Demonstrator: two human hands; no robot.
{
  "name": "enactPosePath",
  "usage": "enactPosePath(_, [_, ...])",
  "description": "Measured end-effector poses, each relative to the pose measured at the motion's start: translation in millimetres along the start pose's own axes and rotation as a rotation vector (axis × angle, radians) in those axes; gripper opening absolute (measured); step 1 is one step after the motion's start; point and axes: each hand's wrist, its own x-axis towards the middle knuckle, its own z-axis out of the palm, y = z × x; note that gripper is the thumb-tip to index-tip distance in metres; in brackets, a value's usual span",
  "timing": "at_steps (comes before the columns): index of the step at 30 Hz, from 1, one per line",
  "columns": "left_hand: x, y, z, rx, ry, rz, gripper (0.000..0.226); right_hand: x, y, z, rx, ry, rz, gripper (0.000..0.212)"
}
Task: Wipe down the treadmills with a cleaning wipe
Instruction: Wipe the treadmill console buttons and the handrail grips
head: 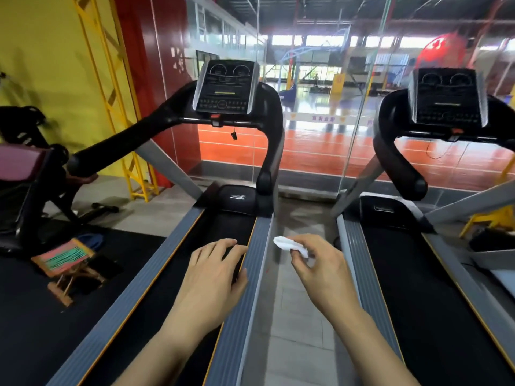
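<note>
Fingers of the right hand pinch a white wipe between two treadmills; the left hand hovers relaxed over the left treadmill.

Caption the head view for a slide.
Right hand pinching a white wipe between two treadmills, left hand open.
</note>
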Motion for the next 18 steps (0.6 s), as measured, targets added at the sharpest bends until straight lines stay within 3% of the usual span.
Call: enactPosePath(18, [372.2, -39.5, 125.9, 0.098, 0.112, 0.045, 0.036, 377.0, 159.1, 31.3, -0.028, -0.003, -0.145, 0.026])
